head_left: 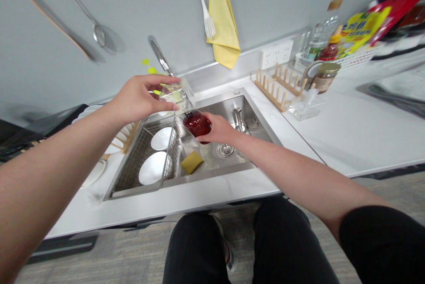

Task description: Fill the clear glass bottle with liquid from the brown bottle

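My left hand (139,98) is closed around a clear plastic bottle (175,94), tipped with its mouth down towards a dark red round bottle (196,124). My right hand (217,129) grips that red bottle from its right side. Both are held above the steel sink (239,166). The curved tap (159,56) rises just behind the clear bottle.
A wire rack (142,151) in the sink's left half holds two white bowls (154,168). A yellow sponge (191,162) lies on the sink floor. Wooden plate racks (277,85), jars and bottles stand on the right counter. A yellow cloth (224,18) and brush hang on the wall.
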Demonstrator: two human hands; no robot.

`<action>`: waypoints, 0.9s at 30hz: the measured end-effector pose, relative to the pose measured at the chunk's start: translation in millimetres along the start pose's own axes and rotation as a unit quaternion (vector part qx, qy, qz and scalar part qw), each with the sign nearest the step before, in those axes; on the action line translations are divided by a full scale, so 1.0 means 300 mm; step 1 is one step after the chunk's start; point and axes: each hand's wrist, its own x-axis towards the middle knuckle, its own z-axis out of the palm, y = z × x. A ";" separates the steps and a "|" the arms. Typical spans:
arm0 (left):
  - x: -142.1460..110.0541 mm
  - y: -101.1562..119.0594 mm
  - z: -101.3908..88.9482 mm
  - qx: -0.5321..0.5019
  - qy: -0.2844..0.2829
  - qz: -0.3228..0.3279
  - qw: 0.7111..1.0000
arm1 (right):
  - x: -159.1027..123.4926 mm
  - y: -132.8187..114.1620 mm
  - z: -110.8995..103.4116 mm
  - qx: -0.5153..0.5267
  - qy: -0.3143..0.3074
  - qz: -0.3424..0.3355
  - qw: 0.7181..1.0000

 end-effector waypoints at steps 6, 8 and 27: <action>0.004 -0.015 -0.003 -0.010 0.000 -0.002 1.000 | 0.000 0.001 0.000 -0.013 -0.007 0.008 1.000; 0.004 -0.017 -0.003 -0.012 -0.005 -0.003 1.000 | 0.000 0.000 0.000 -0.014 -0.006 0.008 1.000; 0.004 -0.001 -0.003 -0.003 -0.007 0.010 1.000 | -0.002 -0.010 -0.004 -0.018 -0.007 0.003 1.000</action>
